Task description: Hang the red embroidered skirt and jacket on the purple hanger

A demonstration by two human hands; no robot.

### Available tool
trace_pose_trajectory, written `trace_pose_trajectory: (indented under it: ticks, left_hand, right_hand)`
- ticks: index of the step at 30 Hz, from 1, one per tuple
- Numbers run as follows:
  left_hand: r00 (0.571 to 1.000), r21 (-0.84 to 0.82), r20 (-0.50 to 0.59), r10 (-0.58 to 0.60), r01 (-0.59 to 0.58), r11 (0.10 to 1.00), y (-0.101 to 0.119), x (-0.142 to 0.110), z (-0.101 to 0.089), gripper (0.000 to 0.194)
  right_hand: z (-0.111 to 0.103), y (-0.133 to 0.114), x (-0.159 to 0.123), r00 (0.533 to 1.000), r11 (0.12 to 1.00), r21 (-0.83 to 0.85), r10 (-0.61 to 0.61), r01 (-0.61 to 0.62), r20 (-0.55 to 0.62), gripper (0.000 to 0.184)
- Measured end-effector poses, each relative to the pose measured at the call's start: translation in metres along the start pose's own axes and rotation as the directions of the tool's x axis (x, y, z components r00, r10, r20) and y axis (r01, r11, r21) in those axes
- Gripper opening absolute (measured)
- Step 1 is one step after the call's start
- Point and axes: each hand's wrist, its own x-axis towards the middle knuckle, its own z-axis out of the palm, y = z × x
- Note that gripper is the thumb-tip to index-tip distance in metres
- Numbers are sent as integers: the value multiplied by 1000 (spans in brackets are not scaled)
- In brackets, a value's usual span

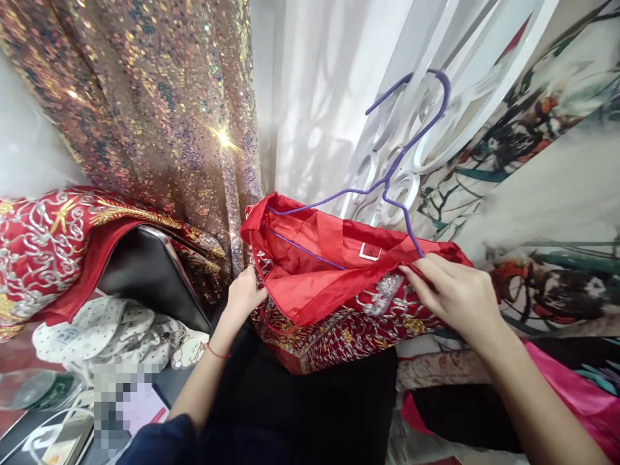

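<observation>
A red skirt (339, 336) with silver and gold embroidery lies across my lap, its smooth red lining showing at the open waist. Inside the waist sits a purple wire hanger (394, 165), hook pointing up. A small white label (371, 251) is on the lining. My left hand (243, 294) is closed on the skirt's left edge, beside the opening. On the right, my right hand (448, 290) pinches the waistband near the hanger's right end. Its fingertips are partly hidden by the cloth.
To the left, another red embroidered garment (43, 252) drapes over a black chair back (150, 278). Below it are a white dotted cloth (111, 329), a plastic bottle (41, 389) and a cable. A sequined curtain (169, 97) hangs behind. White scrolled metalwork (411, 174) and pink fabric (571, 387) are at right.
</observation>
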Motion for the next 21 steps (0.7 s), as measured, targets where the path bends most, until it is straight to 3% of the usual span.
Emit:
trace_pose_trajectory:
  ticks: [2, 4, 5, 8, 10, 13, 16, 18, 21]
  left_hand:
    - [974, -122, -222, 39, -68, 990, -4, 10, 3, 56]
    - [892, -290, -448, 52, -200, 936, -8, 31, -4, 65]
    - [861, -380, -504, 59, -283, 881, -9, 43, -10, 62]
    - [848, -567, -514, 131, -450, 690, -11, 71, -31, 34]
    - [819, -551, -550, 163, -503, 666, -9, 73, -43, 24]
    - [692, -421, -717, 86, -528, 737, -3, 57, -46, 24]
    - [560, -388, -828, -42, -518, 763, 3, 42, -44, 16]
    - [557, -426, -829, -52, -568, 704, 7, 42, -46, 21]
    - [631, -489, -774, 52, -648, 584, 13, 50, -58, 43]
  right_hand:
    - [-1, 0, 0, 1000, 1000, -5, -8, 8, 8, 31]
    - [-1, 1, 0, 1000, 1000, -1, -7, 7, 15, 30]
    - [-1, 1, 0, 1000, 1000, 0, -5, 5, 15, 30]
    - [2, 0, -1, 1000, 1000, -9, 11, -11, 7, 29]
    - [2, -3, -3, 999, 999, -15, 38, -38, -7, 26]
    - [-4, -8, -2, 987, 989, 72, 132, -126, -87, 20]
    - [-11, -12, 10, 919, 953, 204, 275, -223, -283, 14]
    - [-9, -13, 23, 861, 941, 203, 331, -271, -385, 14]
    - [13, -12, 43, 817, 959, 65, 269, -275, -510, 8]
